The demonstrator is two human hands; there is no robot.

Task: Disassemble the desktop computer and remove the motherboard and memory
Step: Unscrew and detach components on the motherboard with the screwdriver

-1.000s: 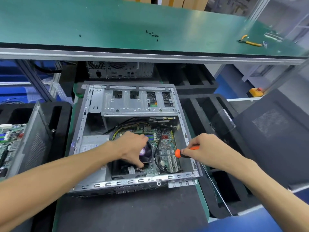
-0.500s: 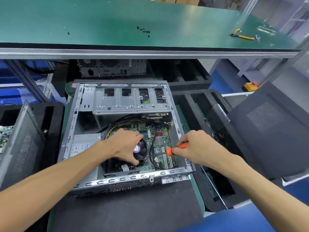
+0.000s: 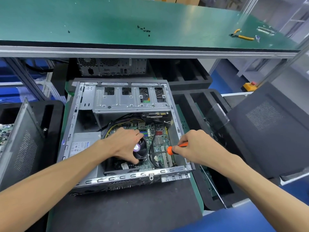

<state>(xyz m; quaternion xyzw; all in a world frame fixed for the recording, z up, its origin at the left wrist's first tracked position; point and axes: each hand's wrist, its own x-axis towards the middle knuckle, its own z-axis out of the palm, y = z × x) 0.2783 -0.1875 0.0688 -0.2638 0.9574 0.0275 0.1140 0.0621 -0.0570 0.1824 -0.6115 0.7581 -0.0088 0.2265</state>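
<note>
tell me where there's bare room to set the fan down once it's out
The black mat in front of the computer case is bare. So is the green shelf between the loose screws and the pliers. Inside the case, cables and both hands crowd it.

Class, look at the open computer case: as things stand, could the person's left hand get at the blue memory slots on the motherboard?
Probably yes. The left hand grips the cooler fan, and the blue memory slots lie uncovered just past its fingers. The case is open on top, and the drive cage sits farther back, so nothing seems to block the way.
</note>
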